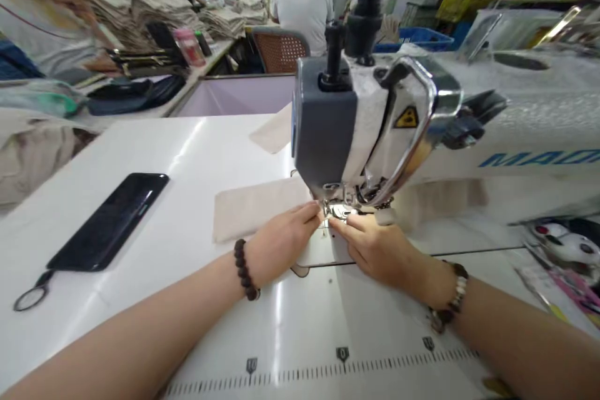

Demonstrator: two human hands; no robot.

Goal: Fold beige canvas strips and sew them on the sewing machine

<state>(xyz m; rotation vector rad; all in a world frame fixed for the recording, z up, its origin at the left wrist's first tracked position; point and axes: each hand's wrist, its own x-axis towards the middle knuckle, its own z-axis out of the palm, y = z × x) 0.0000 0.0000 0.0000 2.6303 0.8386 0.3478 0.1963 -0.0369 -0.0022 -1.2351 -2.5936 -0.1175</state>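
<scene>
Just in front of the needle of a sewing machine [325, 125], my two hands meet at a beige fabric piece [255, 206]. The fabric lies flat, stretching left from the presser foot [327, 207]. My left hand [284, 240] rests at its near right corner, fingers together and closed on the edge. Opposite it, my right hand [382, 250] has its index fingertip against the fabric edge by the metal needle plate [323, 250]. Its fingers are bent and closed there; the thumb is partly hidden. Beaded bracelets circle both wrists.
A black phone [110, 222] with a ring strap lies on the white table at left. Another beige piece [274, 131] sits behind the machine head. A printed ruler [300, 375] runs along the front. Small tools and a panda-faced item [567, 240] lie at right. Other people sit beyond.
</scene>
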